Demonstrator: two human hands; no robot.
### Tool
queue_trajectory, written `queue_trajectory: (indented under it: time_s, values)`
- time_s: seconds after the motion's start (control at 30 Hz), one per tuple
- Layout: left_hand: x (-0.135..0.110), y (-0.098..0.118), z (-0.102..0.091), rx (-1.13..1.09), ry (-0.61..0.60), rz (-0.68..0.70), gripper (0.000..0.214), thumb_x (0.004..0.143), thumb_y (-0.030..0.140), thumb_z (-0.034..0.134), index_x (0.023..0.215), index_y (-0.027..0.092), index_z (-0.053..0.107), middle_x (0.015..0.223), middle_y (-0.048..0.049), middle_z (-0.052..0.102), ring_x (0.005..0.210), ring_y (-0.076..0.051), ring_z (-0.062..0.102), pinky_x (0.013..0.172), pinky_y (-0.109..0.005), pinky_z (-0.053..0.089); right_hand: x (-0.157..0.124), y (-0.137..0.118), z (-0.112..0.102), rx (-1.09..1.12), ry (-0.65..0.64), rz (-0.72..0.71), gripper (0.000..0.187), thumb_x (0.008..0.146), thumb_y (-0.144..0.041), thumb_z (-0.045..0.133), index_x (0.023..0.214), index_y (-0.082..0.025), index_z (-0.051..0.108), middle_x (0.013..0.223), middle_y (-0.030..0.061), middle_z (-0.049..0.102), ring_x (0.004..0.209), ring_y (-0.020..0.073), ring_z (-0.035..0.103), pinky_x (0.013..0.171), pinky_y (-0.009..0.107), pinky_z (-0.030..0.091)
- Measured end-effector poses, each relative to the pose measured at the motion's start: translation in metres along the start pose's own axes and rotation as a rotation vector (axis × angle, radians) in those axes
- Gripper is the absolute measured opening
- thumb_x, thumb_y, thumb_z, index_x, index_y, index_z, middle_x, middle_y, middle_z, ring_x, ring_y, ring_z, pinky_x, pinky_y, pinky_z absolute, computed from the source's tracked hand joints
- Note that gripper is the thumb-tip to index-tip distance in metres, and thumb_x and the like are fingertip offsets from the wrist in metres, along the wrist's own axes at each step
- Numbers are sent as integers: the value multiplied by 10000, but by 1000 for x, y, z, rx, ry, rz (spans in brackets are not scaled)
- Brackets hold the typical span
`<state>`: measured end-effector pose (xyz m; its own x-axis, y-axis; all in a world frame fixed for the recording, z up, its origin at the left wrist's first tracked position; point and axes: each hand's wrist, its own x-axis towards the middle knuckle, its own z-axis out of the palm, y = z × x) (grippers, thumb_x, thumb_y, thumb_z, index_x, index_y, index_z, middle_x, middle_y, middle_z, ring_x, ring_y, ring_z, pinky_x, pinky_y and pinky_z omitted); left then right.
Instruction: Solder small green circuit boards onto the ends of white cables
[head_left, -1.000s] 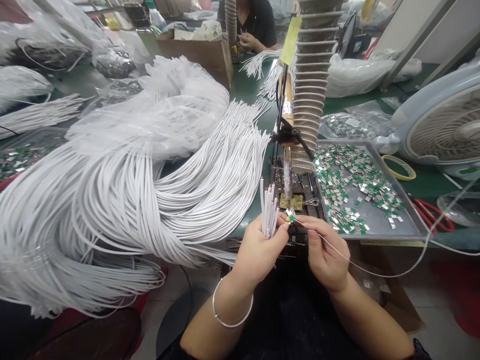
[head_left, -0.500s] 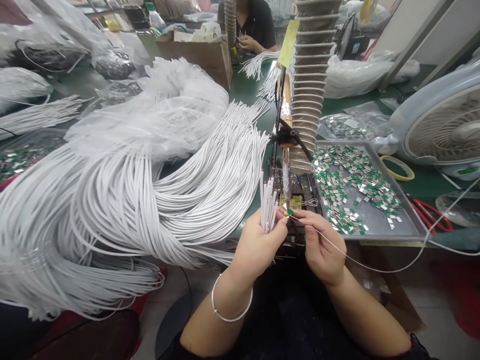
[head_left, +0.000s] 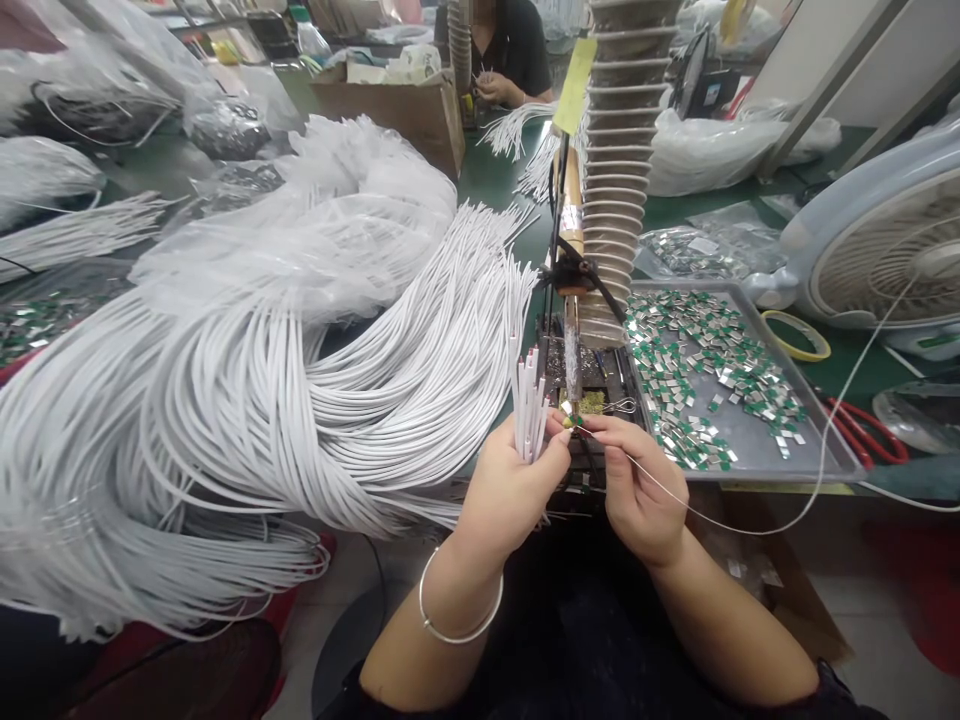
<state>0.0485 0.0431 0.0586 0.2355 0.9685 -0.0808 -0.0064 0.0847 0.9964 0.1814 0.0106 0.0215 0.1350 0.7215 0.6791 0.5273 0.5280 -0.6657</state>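
**Two hands meet at a small green part under the soldering iron**

The small green part (head_left: 569,421) sits where the two hands meet, just off the near edge of the table. It is right below the tip of the soldering iron (head_left: 573,345), which stands upright at twelve o'clock from it.

The left hand (head_left: 510,490) is clenched around a bunch of white cable ends (head_left: 527,405) that stick straight up out of the fist. Its thumb reaches over to the part. The right hand (head_left: 637,490) comes in from three o'clock with thumb and forefinger pinched on a thin wire (head_left: 750,527), whose end meets the part. Its other fingers are curled under. Which fingertips actually clamp the part is too small to tell.

The wire sags away toward four o'clock, then climbs across the front of the fan (head_left: 885,250) at two o'clock. A bracelet (head_left: 457,625) circles the left wrist.

The table (head_left: 495,175) is green-topped and crowded. From nine to eleven o'clock lies a great heap of white cables (head_left: 262,390), partly covered by a plastic bag (head_left: 315,230). At two o'clock, just beside the iron's stand, a metal tray (head_left: 757,450) is strewn with small green and silver pieces. A yellow ring of tape (head_left: 802,335) and red scissors (head_left: 862,430) lie past it.

A ribbed hose (head_left: 626,150) rises behind the iron. Far off at twelve o'clock are a cardboard box (head_left: 405,110) and another person (head_left: 517,50) in a dark top.
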Motion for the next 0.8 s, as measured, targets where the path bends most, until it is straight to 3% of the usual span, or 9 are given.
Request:
queue_trajectory:
  time_s: [0.8]
  values:
    - [-3, -5, -2, -48, -18, 7, 104, 792, 207, 573, 693, 177, 559, 844, -22, 608, 838, -147, 573, 813, -262, 430, -4, -2, -2, 21, -32, 2, 229, 846, -89, 471, 995, -212, 594, 997, 82, 687, 937, 198, 659, 802, 394, 559]
